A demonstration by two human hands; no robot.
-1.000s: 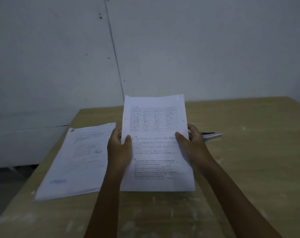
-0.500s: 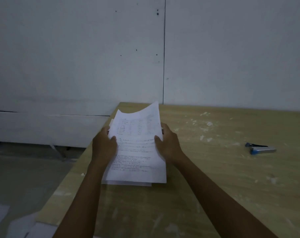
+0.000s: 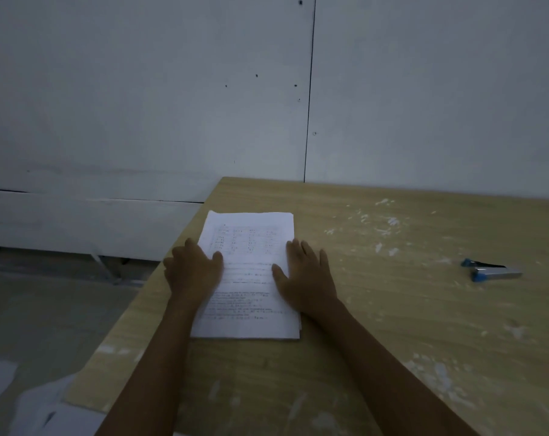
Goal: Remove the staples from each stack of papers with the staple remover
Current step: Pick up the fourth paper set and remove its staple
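A stack of white printed papers (image 3: 249, 272) lies flat near the left edge of the wooden table (image 3: 392, 325). My left hand (image 3: 193, 269) rests flat on the stack's left edge with fingers spread. Along the right edge lies my right hand (image 3: 304, 275), palm down, holding nothing. The blue and silver staple remover (image 3: 491, 271) lies on the table far to the right, well apart from both hands. No staple can be made out on the sheets.
White flecks and smears mark the tabletop, mostly at the back right and front. Loose white sheets (image 3: 46, 413) lie on the floor at the lower left. A grey wall stands right behind the table.
The sheets I held tilted up have been laid down on the pile at the left, and both hands now lie flat on them. The view has swung left.
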